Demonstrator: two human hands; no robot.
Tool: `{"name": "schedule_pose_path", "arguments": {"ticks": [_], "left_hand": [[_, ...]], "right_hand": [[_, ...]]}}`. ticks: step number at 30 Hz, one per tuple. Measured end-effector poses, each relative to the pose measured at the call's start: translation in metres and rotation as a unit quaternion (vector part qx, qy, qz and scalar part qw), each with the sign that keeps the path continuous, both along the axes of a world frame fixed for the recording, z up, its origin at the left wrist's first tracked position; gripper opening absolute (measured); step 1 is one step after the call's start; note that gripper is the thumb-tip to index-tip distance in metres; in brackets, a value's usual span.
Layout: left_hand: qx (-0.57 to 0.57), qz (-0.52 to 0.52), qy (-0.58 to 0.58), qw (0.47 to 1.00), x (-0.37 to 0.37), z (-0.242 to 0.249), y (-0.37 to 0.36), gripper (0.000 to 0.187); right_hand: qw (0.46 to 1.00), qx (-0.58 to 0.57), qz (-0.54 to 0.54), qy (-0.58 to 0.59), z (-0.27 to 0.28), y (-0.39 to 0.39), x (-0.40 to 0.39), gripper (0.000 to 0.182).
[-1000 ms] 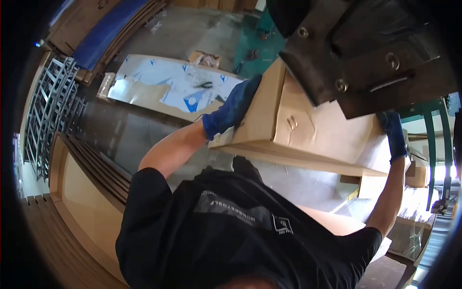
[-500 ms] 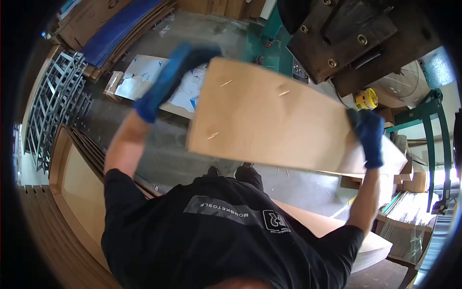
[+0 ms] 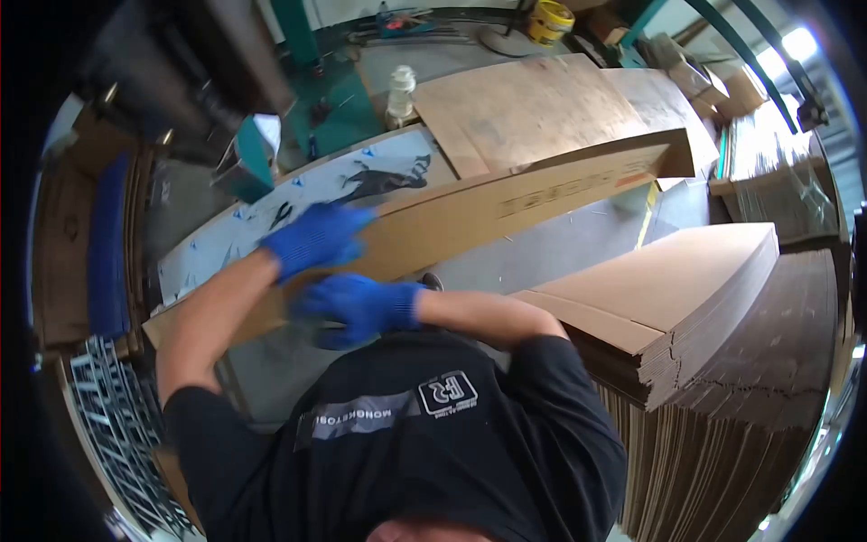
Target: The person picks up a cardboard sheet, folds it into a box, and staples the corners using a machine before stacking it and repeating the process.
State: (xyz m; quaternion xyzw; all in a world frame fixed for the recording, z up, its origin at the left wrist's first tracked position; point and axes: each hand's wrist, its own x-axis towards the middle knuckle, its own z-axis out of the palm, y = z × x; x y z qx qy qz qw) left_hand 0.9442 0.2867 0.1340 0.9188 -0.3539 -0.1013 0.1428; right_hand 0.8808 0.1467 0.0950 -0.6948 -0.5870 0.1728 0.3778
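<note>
A long folded cardboard piece (image 3: 470, 221) with upright sides and printed marks stretches across in front of me, its far right end turned up. My left hand (image 3: 312, 239), in a blue glove, lies over its left part with fingers stretched out and apart. Just below and closer to my body, my right hand (image 3: 361, 310), gloved likewise, is at the near side of the cardboard. Motion smears its fingers, and I cannot tell whether they grip the edge.
Flat cardboard sheets (image 3: 668, 280) are stacked at my right. Beyond the folded piece lie a wooden board (image 3: 533, 108) and a white, blue-marked panel (image 3: 289, 203). A clear bottle (image 3: 402, 90) and yellow bucket (image 3: 549, 23) stand farther back. Metal frames (image 3: 117, 397) lean at left.
The view has swung to the right. The cardboard, held up between both hands before, is now lower with its sides folded up; my hands have come close together at its left part.
</note>
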Motion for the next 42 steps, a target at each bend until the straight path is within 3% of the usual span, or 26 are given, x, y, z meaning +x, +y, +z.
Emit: {"name": "schedule_pose_path", "arguments": {"ticks": [1, 2, 5, 6, 8, 9, 10, 11, 12, 15, 16, 19, 21, 22, 23, 24, 25, 28, 30, 31, 34, 36, 37, 38, 40, 42], "left_hand": [[0.078, 0.093, 0.127, 0.984, -0.008, 0.026, 0.026, 0.037], [-0.153, 0.379, 0.36, 0.838, -0.021, 0.015, 0.076, 0.049], [0.0, 0.291, 0.078, 0.953, -0.04, -0.016, 0.257, 0.047], [-0.056, 0.337, 0.086, 0.936, -0.045, -0.037, 0.304, 0.043], [-0.328, 0.395, 0.056, 0.856, -0.041, -0.002, 0.204, 0.03], [-0.435, 0.346, 0.213, 0.804, -0.029, -0.005, 0.167, 0.033], [-0.278, 0.262, 0.013, 0.924, -0.025, -0.017, 0.104, 0.042], [-0.106, 0.217, -0.236, 0.941, -0.022, -0.029, 0.042, 0.051], [-0.201, 0.152, -0.263, 0.931, -0.013, -0.031, 0.002, 0.058], [-0.019, 0.198, 0.016, 0.98, 0.006, -0.066, -0.017, 0.034], [-0.046, 0.199, -0.012, 0.979, -0.008, -0.063, -0.008, 0.032], [-0.038, 0.178, -0.058, 0.982, -0.039, -0.026, 0.008, 0.027], [-0.084, 0.236, -0.06, 0.966, -0.046, -0.024, 0.013, 0.03], [-0.106, 0.26, -0.075, 0.957, -0.039, -0.021, 0.023, 0.032], [-0.113, 0.288, -0.225, 0.924, -0.031, -0.029, 0.038, 0.038], [-0.176, 0.342, -0.091, 0.918, -0.028, -0.035, 0.047, 0.038], [-0.236, 0.388, 0.039, 0.89, -0.023, -0.038, 0.057, 0.038], [-0.122, 0.288, -0.028, 0.949, -0.02, -0.091, 0.078, 0.023], [-0.01, 0.255, 0.084, 0.963, -0.028, -0.059, 0.081, 0.016], [-0.106, 0.331, 0.199, 0.916, -0.04, -0.013, 0.074, 0.008], [-0.17, 0.308, 0.067, 0.934, -0.062, 0.031, 0.092, 0.011], [-0.211, 0.23, -0.087, 0.946, -0.07, 0.082, 0.115, 0.015], [-0.182, 0.193, -0.156, 0.951, -0.066, 0.107, 0.126, 0.017], [-0.152, 0.155, -0.225, 0.95, -0.056, 0.128, 0.139, 0.019], [-0.136, 0.239, -0.148, 0.95, -0.03, 0.147, 0.144, 0.026], [-0.169, 0.432, 0.103, 0.88, 0.009, 0.174, 0.142, 0.03]], "right_hand": [[0.992, -0.012, 0.009, 0.126, -0.038, -0.042, 0.004, 0.048], [0.973, -0.162, -0.005, 0.161, -0.084, -0.096, 0.011, 0.037], [0.877, -0.103, -0.455, 0.112, -0.105, -0.267, 0.06, 0.029], [0.795, -0.015, -0.604, 0.054, -0.099, -0.305, 0.078, 0.027], [0.687, 0.131, -0.713, 0.05, -0.097, -0.331, 0.109, 0.024], [0.683, 0.164, -0.706, 0.09, -0.111, -0.318, 0.122, 0.023], [0.692, 0.172, -0.688, 0.136, -0.133, -0.292, 0.13, 0.023], [0.704, 0.166, -0.669, 0.173, -0.16, -0.256, 0.132, 0.023], [0.72, 0.148, -0.647, 0.201, -0.187, -0.217, 0.13, 0.024], [0.778, 0.138, -0.588, 0.174, -0.25, -0.108, 0.128, 0.03], [0.761, 0.263, -0.588, 0.076, -0.284, -0.085, 0.142, 0.028], [0.803, -0.007, -0.586, 0.11, -0.211, -0.055, 0.192, 0.035], [0.809, -0.108, -0.566, 0.115, -0.226, -0.044, 0.207, 0.046], [0.812, -0.156, -0.562, 0.01, -0.211, -0.035, 0.205, 0.057], [0.817, -0.051, -0.538, 0.201, -0.198, -0.039, 0.195, 0.056], [0.782, 0.051, -0.488, 0.384, -0.146, -0.04, 0.167, 0.055], [0.817, 0.075, -0.415, 0.393, -0.152, -0.046, 0.159, 0.052], [0.87, 0.087, -0.372, 0.31, -0.133, -0.013, 0.099, 0.044], [0.943, 0.054, -0.239, 0.226, -0.098, -0.023, 0.113, 0.039], [0.956, 0.081, -0.215, 0.18, -0.089, -0.027, 0.107, 0.039], [0.95, 0.119, -0.133, 0.256, -0.02, -0.025, 0.115, 0.064], [0.94, 0.111, -0.199, 0.254, 0.018, -0.015, 0.111, 0.057], [0.927, 0.239, -0.28, -0.077, -0.044, -0.012, 0.123, 0.05], [0.926, 0.215, -0.305, -0.056, -0.032, -0.002, 0.129, 0.047], [0.923, 0.209, -0.318, 0.047, -0.011, 0.02, 0.149, 0.041], [0.911, 0.22, -0.291, 0.193, -0.014, 0.039, 0.197, 0.035]]}}
